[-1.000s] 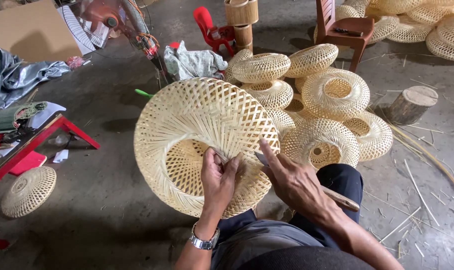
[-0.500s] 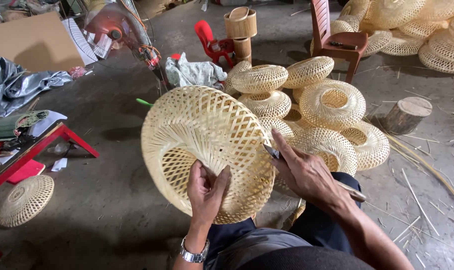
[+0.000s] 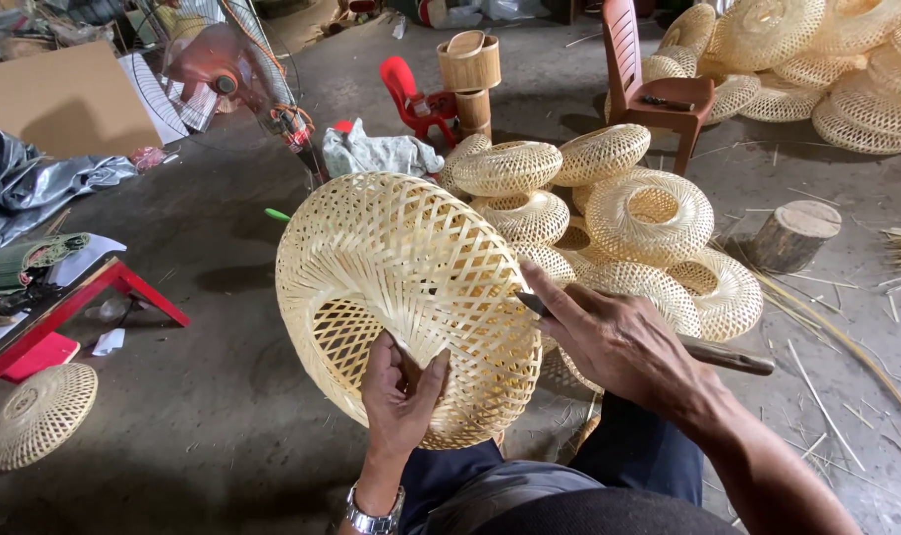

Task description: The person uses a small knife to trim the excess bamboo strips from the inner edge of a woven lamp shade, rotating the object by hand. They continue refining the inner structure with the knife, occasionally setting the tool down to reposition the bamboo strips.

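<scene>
A large woven bamboo basket [image 3: 401, 287], dome-shaped with an open lattice, is held up on its side over my lap. My left hand [image 3: 399, 396] grips the lower rim of its opening, thumb inside. My right hand [image 3: 619, 342] holds a knife [image 3: 713, 354] with a dark wooden handle; the blade end lies against the basket's right side by my forefinger. A wristwatch sits on my left wrist.
A heap of finished woven baskets [image 3: 649, 213] lies just beyond. A tree-stump block [image 3: 792, 233] stands to the right, a brown plastic chair [image 3: 659, 94] behind, a floor fan [image 3: 227, 69] at the back left. A red low table [image 3: 64, 307] and a flat woven lid [image 3: 36, 414] are on the left.
The basket has turned and shifted right in my hands. My left hand moved lower on the rim; my right hand slid with the knife up onto the basket's right side.
</scene>
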